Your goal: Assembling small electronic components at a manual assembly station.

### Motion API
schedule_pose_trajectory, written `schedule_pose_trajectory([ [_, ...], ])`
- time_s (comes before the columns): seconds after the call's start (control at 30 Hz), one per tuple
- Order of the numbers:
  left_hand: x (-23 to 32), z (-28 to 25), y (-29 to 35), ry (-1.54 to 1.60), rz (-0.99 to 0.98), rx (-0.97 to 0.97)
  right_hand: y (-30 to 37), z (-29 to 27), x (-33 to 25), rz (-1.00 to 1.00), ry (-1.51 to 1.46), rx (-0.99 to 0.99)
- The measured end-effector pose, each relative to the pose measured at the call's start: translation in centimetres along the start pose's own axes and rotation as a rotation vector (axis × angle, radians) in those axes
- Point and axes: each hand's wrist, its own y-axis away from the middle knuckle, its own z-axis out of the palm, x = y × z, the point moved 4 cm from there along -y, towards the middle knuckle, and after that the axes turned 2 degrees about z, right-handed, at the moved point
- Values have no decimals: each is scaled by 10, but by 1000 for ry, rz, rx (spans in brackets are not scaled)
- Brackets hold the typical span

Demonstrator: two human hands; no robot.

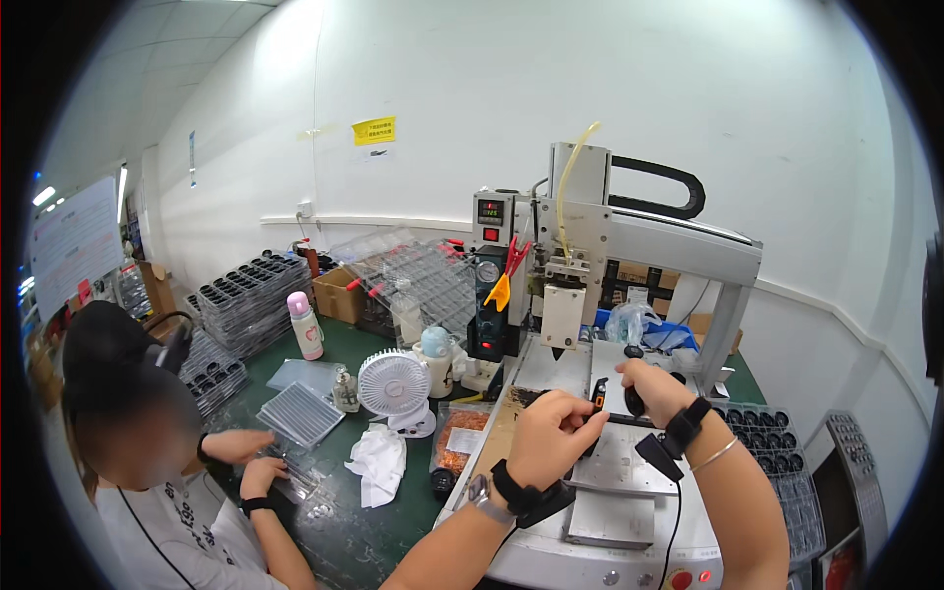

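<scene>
My left hand (556, 442) is closed in a pinch above the metal bed of a benchtop dispensing machine (575, 216). At its fingertips stands a small black part with an orange mark (599, 396). Just to the right, my right hand (657, 391) curls its fingers round a dark rounded piece (634, 401), whose exact kind I cannot make out. A black knob (633, 351) shows beside its knuckles. Below both hands lies a silver fixture plate (629, 460), with a metal block (610, 519) nearer me. The machine's nozzle head (563, 320) hangs beyond my hands.
On the left, a co-worker (147, 472) handles small clear pieces at the green table (339, 541). A white fan (394, 383), a white cloth (378, 465) and a bag of orange parts (460, 438) lie between us. Trays of black parts (762, 438) stand at right.
</scene>
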Motion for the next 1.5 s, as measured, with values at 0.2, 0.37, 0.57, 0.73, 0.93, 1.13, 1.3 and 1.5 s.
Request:
schedule_pose_trajectory([
  [0.2,2,-14,5,27,-37,20,-4,22,-31,267,241,-234],
  [0.37,-2,-19,2,56,-70,80,-3,32,-45,221,704,-150],
  [0.57,-10,-25,-1,71,-88,134,-11,51,-36,214,869,-147],
  [0.73,-10,-26,0,74,-82,154,-2,65,-35,213,924,-200],
  [0.93,-18,-26,0,82,-96,154,14,68,-41,260,845,-105],
  [1.13,-34,-27,-5,129,-139,181,28,73,-41,146,852,7],
  [1.3,-18,-71,13,20,-150,170,70,59,-90,-22,725,112],
  [1.5,41,-169,85,-652,-31,164,275,54,-160,-275,632,-91],
])
